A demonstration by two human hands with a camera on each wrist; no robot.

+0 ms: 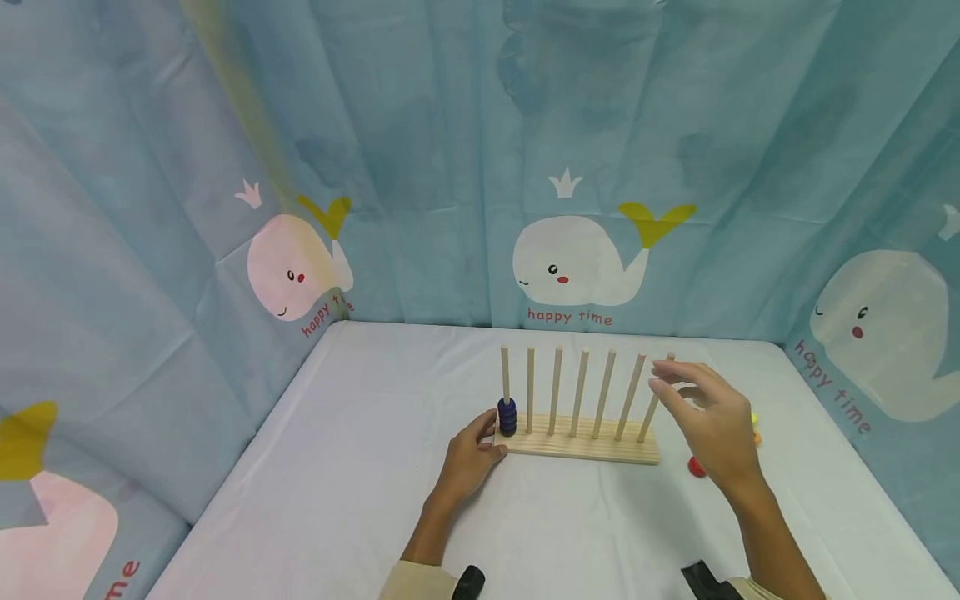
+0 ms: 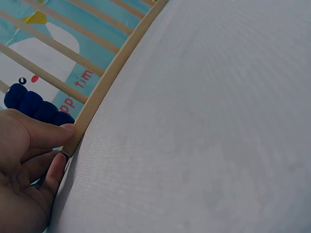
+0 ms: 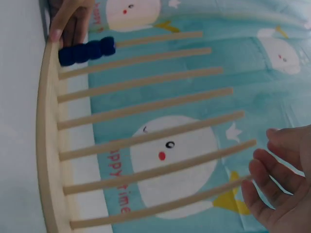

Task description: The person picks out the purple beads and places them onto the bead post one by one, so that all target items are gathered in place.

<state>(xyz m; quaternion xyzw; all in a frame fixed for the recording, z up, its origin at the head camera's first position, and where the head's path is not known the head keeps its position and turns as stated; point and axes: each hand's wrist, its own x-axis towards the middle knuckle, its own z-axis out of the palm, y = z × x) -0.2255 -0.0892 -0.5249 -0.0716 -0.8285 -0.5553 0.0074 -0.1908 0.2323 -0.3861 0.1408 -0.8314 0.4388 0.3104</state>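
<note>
A pale wooden peg rack (image 1: 577, 447) stands on the table with a row of several upright pegs. Several dark blue beads (image 1: 507, 418) are stacked on its leftmost peg; the other pegs carry none. My left hand (image 1: 467, 458) grips the left end of the base, the thumb on its front edge, as the left wrist view shows. Up at the top of the rightmost peg (image 3: 160, 209) is my right hand (image 1: 712, 425), its fingers loosely bent and holding nothing visible. Its fingertips lie close to the peg tip; whether they touch it I cannot tell.
Right of the rack, partly behind the right hand, lie a red piece (image 1: 697, 467), an orange piece (image 1: 757, 437) and a yellow piece (image 1: 754, 418). A white cloth (image 1: 337, 483) covers the table. Blue curtains (image 1: 420, 167) with whale prints enclose the back and sides.
</note>
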